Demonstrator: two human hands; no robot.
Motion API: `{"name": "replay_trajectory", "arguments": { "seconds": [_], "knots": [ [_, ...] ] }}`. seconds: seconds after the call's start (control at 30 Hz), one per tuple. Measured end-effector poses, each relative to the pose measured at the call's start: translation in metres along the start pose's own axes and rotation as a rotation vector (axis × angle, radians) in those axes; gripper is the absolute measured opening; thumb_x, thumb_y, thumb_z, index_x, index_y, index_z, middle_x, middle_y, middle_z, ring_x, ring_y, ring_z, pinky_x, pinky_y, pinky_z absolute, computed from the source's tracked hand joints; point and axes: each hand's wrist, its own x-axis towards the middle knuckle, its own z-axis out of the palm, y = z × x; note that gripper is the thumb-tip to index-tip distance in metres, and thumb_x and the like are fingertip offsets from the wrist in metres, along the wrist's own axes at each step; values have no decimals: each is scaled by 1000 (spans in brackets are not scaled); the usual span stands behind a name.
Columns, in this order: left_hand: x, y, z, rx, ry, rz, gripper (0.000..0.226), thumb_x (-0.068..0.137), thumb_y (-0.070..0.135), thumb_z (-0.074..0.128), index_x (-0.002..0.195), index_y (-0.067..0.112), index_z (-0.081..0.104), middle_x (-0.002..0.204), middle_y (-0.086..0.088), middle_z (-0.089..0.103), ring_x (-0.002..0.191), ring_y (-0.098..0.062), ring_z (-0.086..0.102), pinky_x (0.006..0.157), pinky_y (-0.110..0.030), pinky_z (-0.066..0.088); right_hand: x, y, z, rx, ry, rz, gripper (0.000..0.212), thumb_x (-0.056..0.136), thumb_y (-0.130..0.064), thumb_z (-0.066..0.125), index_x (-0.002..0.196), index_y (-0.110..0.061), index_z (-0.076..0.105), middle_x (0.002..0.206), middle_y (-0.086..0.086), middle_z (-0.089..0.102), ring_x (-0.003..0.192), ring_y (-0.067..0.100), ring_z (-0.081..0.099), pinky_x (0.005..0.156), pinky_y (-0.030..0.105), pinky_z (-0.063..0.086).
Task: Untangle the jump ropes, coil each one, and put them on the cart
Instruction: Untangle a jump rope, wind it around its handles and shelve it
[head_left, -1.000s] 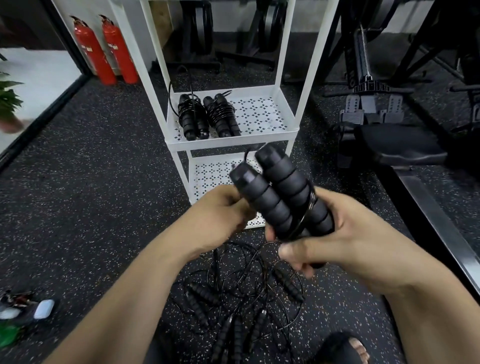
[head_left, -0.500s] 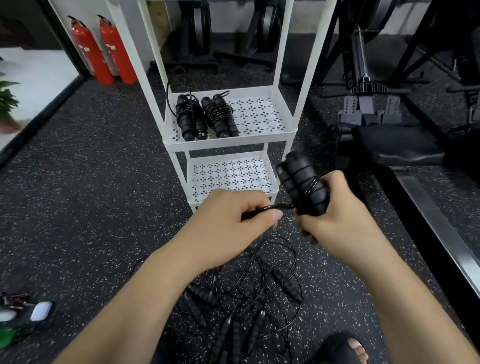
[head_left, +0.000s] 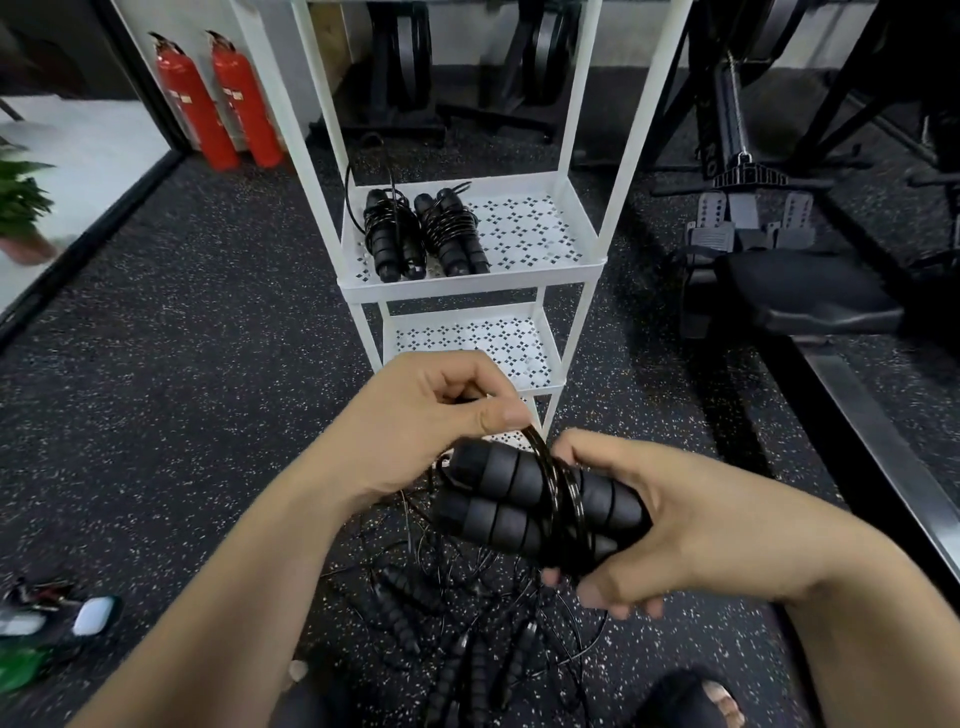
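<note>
Paired handles (head_left: 498, 493): right grip (head_left: 691, 535) clamps them steady for winding; left grip (head_left: 415, 415) pinches cord (head_left: 563, 501) taut; cart (head_left: 467, 285) at twelve o'clock, tangle (head_left: 402, 616) at six.

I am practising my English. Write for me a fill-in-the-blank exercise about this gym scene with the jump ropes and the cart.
The right hand grips ___ black foam handles wrapped in thin black cord, which the left hand pinches.
Two coiled black jump ropes lie on the ___ perforated metal cart.
Two ___ fire extinguishers stand beside the wall.
A tangled heap of black ropes lies on the speckled ___.
Missing words: two; white; red; floor.
</note>
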Motion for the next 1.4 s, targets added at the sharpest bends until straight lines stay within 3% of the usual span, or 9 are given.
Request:
{"name": "replay_trajectory", "arguments": {
  "seconds": [0.07, 0.17, 0.37, 0.53, 0.7, 0.77, 0.97, 1.23, 1.4],
  "knots": [
    [2, 2, 1, -83, -11, -20, 14, 90, 17, 81, 78, 23, 78, 81, 1, 74, 74, -10, 65, 70, -20, 52, -3, -3, 0, 81, 25, -76, 49, 88, 14, 79, 121, -4, 48, 111, 23, 77, 73, 26, 66, 55, 28, 50],
    [2, 0, 8, -64, 34, 0, 47, 99, -9, 55, 75, 25, 77, 80, 6, 74, 79, -8, 68, 73, -22, 54, -3, -4, 0, 196, 123, -197, 51, 86, 12, 80, 125, -7, 53, 113, 26, 76, 69, 24, 65, 52, 26, 50],
    [5, -9, 30, 24, 31, -152, 26, 100, 54, 57, 86, 41, 74, 54, 7, 43, 47, -13, 36, 53, -29, 30, 10, -1, 1, 367, 510, -352, 53, 80, 6, 80, 125, 2, 54, 111, 27, 75, 68, 25, 63, 51, 32, 46],
    [3, -8, 35, 443, -51, -88, 21, 109, 45, 54, 95, 37, 68, 60, 15, 55, 55, -5, 46, 58, -31, 39, 18, 8, -3, 325, 731, -283, 41, 79, 5, 85, 111, -1, 60, 93, 28, 71, 69, 28, 67, 49, 34, 49],
    [-2, 1, 33, 518, -54, -85, 21, 103, 51, 64, 87, 38, 69, 66, 9, 63, 56, -13, 53, 57, -36, 44, 20, 15, -8, 172, 800, -131, 40, 81, 3, 86, 109, -9, 60, 80, 18, 74, 65, 30, 69, 51, 38, 49],
    [-3, 4, 29, 466, -16, -82, 18, 99, 49, 70, 86, 37, 72, 71, 7, 69, 67, -25, 64, 66, -45, 55, 21, 17, -10, 70, 786, -44, 41, 81, 2, 86, 107, -16, 59, 77, 17, 75, 59, 29, 66, 51, 38, 48],
    [-5, 7, 17, 348, 14, -65, 9, 86, 38, 88, 88, 37, 79, 84, 6, 76, 86, -22, 73, 91, -52, 59, 17, 13, -12, -73, 500, 103, 39, 78, 4, 85, 104, -12, 61, 85, 25, 75, 64, 32, 68, 51, 39, 47],
    [-7, 12, 6, 272, 15, -71, 39, 58, 41, 101, 85, 28, 75, 77, -10, 67, 67, -14, 55, 68, -36, 47, 3, 1, -11, -131, 181, 147, 34, 83, 3, 84, 107, -11, 65, 84, 13, 77, 63, 21, 66, 43, 26, 43],
    [-8, 13, 4, 191, -39, -32, 39, 57, 35, 101, 85, 22, 77, 76, -19, 62, 66, -19, 52, 66, -34, 42, -9, -6, -13, -72, 44, 121, 34, 84, 4, 84, 108, -14, 69, 88, 29, 71, 57, 18, 62, 39, 21, 33]
  ]
}}
